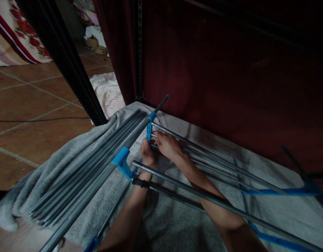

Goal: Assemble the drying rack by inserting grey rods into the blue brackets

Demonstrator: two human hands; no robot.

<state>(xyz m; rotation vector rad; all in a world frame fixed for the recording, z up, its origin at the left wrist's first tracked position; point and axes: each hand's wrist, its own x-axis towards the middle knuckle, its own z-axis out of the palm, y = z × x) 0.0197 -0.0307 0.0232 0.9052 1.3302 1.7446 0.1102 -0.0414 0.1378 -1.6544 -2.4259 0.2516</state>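
Observation:
A long grey tube [98,187] runs diagonally through two blue plastic connectors. My left hand [147,154] is closed at the lower end of the far blue connector [149,130], its thumb pressed up against it. My right hand [166,144] is closed around a thin metal tube near that connector; the tube's end shows at the connector's side, and I cannot tell whether it is seated. Above my right hand, another metal tube [192,142] reaches the same connector. The near blue connector [121,162] hangs on the long tube, beside the free end of a metal tube [177,180] crossing over my forearms.
Several loose grey tubes [88,164] lie bundled on the grey blanket [79,150] at left. More blue fittings [284,191] join tubes at right. A dark post [69,63] slants at upper left, and a dark red panel [224,77] stands behind.

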